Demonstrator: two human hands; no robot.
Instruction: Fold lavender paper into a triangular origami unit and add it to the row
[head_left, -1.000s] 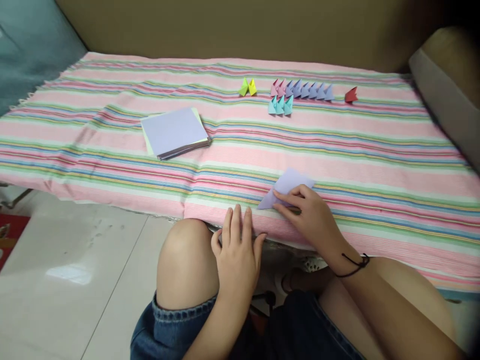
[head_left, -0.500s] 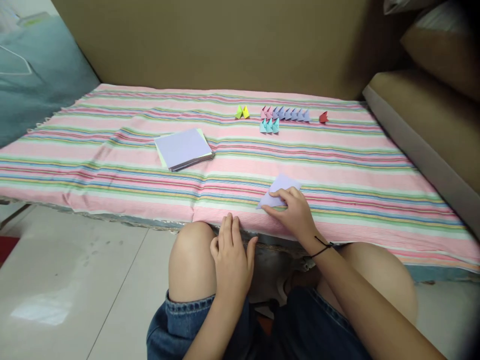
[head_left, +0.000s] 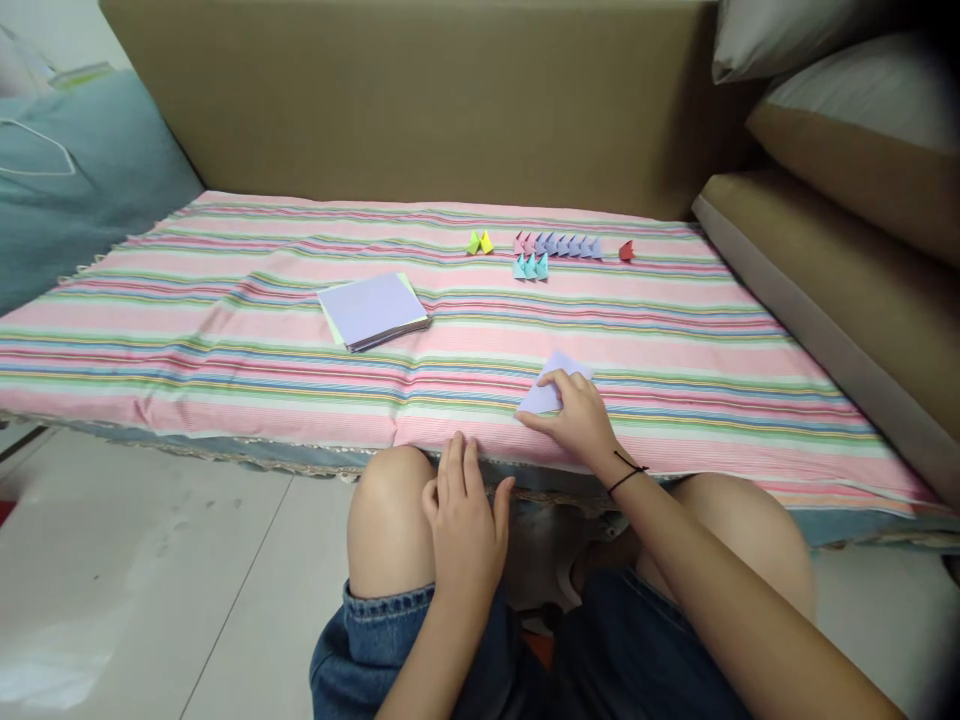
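A folded sheet of lavender origami paper (head_left: 556,365) lies on the striped cloth near its front edge. My right hand (head_left: 574,415) is on the paper, thumb at its near left corner and bent fingers across the sheet, partly covering it. Over the inner side of my left knee, my left hand (head_left: 466,525) is stretched out with nothing in it, fingertips at the cloth's edge. Farther back stand small folded paper pieces: pink and lavender ones in a row (head_left: 568,246), turquoise ones (head_left: 531,267) in front, a yellow-green pair (head_left: 480,243) and a red one (head_left: 627,251).
A stack of square paper (head_left: 371,308), lavender on top, sits left of centre on the striped cloth (head_left: 247,390). Behind rises a brown backrest (head_left: 412,100). Cushions (head_left: 847,260) are piled at the right, and a blue-grey cushion (head_left: 82,190) stands at the left.
The camera view has shifted, so the back of the seat appears lower. My right hand stays on the lavender paper with little change, and my left hand keeps its place.
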